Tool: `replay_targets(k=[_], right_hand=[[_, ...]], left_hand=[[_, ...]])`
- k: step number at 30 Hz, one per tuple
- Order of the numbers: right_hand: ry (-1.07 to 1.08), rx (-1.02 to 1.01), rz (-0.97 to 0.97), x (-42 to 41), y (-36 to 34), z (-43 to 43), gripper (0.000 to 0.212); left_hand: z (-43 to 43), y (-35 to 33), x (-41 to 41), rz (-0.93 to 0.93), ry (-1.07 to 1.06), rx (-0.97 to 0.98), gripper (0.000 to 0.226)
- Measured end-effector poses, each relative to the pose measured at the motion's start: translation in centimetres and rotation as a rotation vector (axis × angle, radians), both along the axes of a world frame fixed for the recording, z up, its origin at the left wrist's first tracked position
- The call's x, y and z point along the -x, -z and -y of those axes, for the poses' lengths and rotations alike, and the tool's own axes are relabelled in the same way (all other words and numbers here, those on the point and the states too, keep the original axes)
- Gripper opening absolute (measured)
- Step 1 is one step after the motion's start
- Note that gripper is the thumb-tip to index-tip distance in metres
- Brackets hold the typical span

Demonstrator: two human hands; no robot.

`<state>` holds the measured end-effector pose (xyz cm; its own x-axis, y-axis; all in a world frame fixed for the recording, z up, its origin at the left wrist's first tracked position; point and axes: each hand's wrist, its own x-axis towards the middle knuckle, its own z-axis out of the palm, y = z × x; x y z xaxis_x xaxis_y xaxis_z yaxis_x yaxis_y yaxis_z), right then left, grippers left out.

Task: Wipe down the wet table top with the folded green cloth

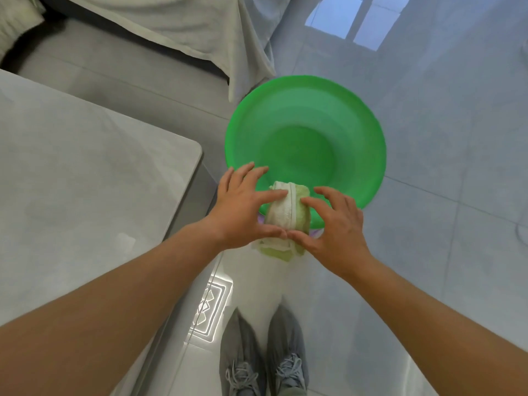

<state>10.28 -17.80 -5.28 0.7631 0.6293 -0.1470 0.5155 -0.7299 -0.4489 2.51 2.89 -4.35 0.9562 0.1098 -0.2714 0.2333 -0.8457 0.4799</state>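
Over the green basin (305, 144) | left hand (243, 207) and right hand (334, 224) pinch the folded green cloth (285, 215) between thumbs and fingers, other fingers spread | likely held there so drips fall in | table top (85, 172) at left, untouched.

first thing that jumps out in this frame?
The bright green basin on the floor, centre frame, dominates. Just below it, the left hand and right hand pinch a folded green cloth between them over the basin's near rim. The grey table top sits off to the left, and the cloth is not on it yet.
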Motion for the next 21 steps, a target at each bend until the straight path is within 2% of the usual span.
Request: replay_targets(k=[3,6,11,16,21], right_hand=[[-0.05,-0.025,-0.018,-0.3,0.0,-0.2,0.065],[-0.072,-0.033,-0.042,-0.5,0.3,-0.3,0.064],[-0.121,-0.017,-0.039,-0.6,1.1,-0.1,0.076],[-0.172,0.006,0.015,-0.5,1.5,0.0,0.073],[-0.165,0.015,-0.026,-0.8,0.9,0.0,0.079]], left_hand=[[0.0,0.2,-0.3,0.003,-0.07,0.086,0.069],[0.2,0.5,-0.3,-0.002,-0.063,0.087,0.065],[-0.2,1.1,0.2,0.009,-0.01,0.048,0.068],[0.1,1.3,0.4,0.027,0.007,0.006,0.064],[0.0,0.9,0.6,0.011,-0.016,0.025,0.069]])
